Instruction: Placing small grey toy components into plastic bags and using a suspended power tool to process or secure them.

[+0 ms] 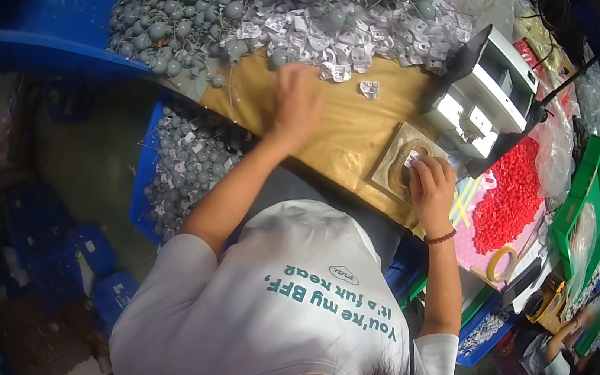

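My left hand (297, 103) is over the brown-covered table (344, 137), near the front of a heap of grey ball-shaped parts with thin wires (179, 15). Motion smears its fingers, so any hold there is unclear. Beyond it spreads a pile of small white flat pieces (311, 31), and one loose white piece (369, 89) lies apart on the cover. My right hand (432, 187) rests at a square block with an oval recess (400, 141). Its fingers are closed on a small white piece (412, 158) at the recess; the fingers partly hide it.
A white boxy machine (487, 94) stands behind the block. To the right are a heap of small red parts (512, 198), a yellow tape roll (502, 264) and a green tray (582, 222). A blue bin of grey balls (142, 191) sits below the table's left edge. Another person (548, 360) works far right.
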Tool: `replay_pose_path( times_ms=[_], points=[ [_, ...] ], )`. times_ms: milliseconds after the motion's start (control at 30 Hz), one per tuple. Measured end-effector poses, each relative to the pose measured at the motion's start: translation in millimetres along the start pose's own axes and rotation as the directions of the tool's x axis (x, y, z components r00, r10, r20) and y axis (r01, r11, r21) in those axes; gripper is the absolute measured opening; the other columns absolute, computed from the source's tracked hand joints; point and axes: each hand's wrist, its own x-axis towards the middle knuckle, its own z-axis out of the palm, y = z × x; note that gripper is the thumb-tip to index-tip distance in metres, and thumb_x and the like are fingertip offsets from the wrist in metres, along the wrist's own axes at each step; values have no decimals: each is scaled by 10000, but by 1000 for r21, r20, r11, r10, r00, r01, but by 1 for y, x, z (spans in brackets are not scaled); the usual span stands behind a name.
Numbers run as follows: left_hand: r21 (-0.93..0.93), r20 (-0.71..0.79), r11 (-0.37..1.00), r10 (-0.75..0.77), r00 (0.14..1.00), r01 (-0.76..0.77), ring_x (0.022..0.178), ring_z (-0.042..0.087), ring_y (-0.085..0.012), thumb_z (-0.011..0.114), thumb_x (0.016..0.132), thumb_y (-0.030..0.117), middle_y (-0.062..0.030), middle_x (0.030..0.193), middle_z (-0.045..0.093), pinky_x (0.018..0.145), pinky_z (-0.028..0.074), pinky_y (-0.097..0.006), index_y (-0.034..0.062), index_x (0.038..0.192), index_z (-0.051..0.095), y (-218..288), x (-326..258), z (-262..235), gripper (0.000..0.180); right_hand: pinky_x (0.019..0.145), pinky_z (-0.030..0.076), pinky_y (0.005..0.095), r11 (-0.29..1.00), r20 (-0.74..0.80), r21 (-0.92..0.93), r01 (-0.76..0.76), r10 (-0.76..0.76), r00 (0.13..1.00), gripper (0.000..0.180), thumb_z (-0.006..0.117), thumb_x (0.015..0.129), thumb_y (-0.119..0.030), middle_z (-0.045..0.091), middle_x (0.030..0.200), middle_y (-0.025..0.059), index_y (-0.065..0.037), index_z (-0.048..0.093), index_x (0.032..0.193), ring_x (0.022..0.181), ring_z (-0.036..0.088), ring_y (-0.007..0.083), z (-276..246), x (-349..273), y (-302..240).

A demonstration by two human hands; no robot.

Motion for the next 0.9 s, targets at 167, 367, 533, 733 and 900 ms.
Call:
replay_pose_path(
  times_ms=[167, 367, 533, 733, 900],
  points=[
    [309, 97, 937, -199, 975, 160, 1160, 430, -371, 750, 754, 72, -182, 1239, 437, 1000, 371, -457, 83, 1300, 531, -57, 22, -18, 589, 829, 468, 399, 1000, 16, 1, -24, 24, 1000, 258, 734, 777, -30, 648, 1052, 79, -78, 673, 1023, 978, 596, 291, -1, -2, -3],
    [30, -101, 989, -144, 984, 148, 1038, 576, -278, 766, 776, 67, -144, 1209, 443, 891, 531, -365, 42, 1227, 556, -50, 46, -30, 498, 849, 502, 387, 949, -38, 233, -211, 226, 973, 292, 691, 827, 17, 618, 1120, 147, -25, 637, 1111, 998, 607, 325, -9, -3, -3],
    [-347, -158, 936, 2, 987, -58, 1067, 563, -184, 692, 807, -65, -78, 1211, 387, 901, 518, -287, 11, 1224, 528, 9, 54, -62, 455, 852, 509, 366, 916, -53, 329, -232, 263, 963, 266, 663, 846, 34, 623, 1112, 158, -8, 637, 1108, 980, 626, 321, -11, 5, 0],
    [-602, 219, 785, -17, 975, 149, 1146, 509, -203, 644, 778, -93, -88, 1236, 403, 955, 499, -316, 35, 1263, 534, 45, 41, -54, 514, 888, 496, 385, 927, -31, 339, -159, 179, 983, 288, 681, 828, 23, 621, 1137, 163, -12, 643, 1111, 1023, 618, 327, -18, 22, -19],
    [-774, 560, 525, 303, 771, 355, 1173, 473, -184, 584, 792, -37, -93, 1306, 395, 941, 459, -312, 26, 1282, 545, 107, 21, -67, 495, 1011, 440, 423, 923, -100, 383, -26, 70, 993, 491, 708, 801, -18, 555, 1296, 212, 3, 557, 1268, 1197, 542, 378, -48, 58, -46]
  ],
)
